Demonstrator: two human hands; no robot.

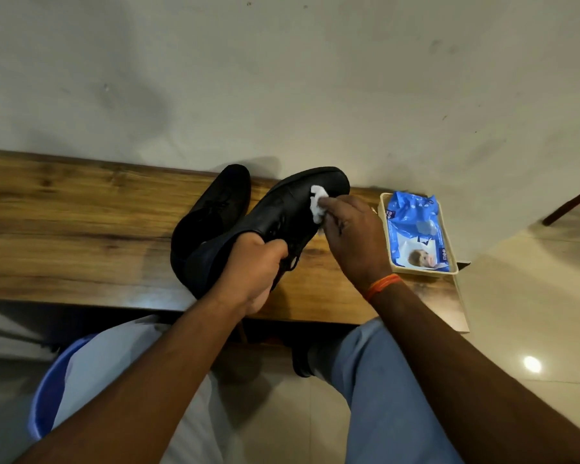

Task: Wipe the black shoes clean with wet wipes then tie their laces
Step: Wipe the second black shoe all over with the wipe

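**Wipe on the toe, shoe held at the collar**

The left hand [252, 272] has a closed grip around the heel and collar of the raised black shoe [282, 209], fingers curled over the opening's edge, so the shoe sits tilted with its toe pointing toward one o'clock, away from the person. Held this way, the upper faces the camera and the toe cap is open to the other hand; that seems the reason for lifting it rather than leaving it flat. The right hand [352, 236] pinches a crumpled white wet wipe [318, 202] between fingertips and thumb and presses it against the side of the toe, at about one o'clock from the gripping hand. An orange band [380, 286] circles that wrist.

The second black shoe [215, 209] lies on the wooden surface [64, 222] just beside the held one, at its nine o'clock, partly hidden behind it. At three o'clock from the wiping hand, a cream tray [384, 229] holds the blue wet wipes pack [412, 222], near enough for the right hand to reach for a fresh sheet.

The held shoe is smooth and matte, with a faint sheen along the vamp. Its laces [290, 259] hang loose below the left hand's fingers, untied. Whether dirt remains cannot be told in this dim light; the wiping step looks under way, with lacing not yet begun.
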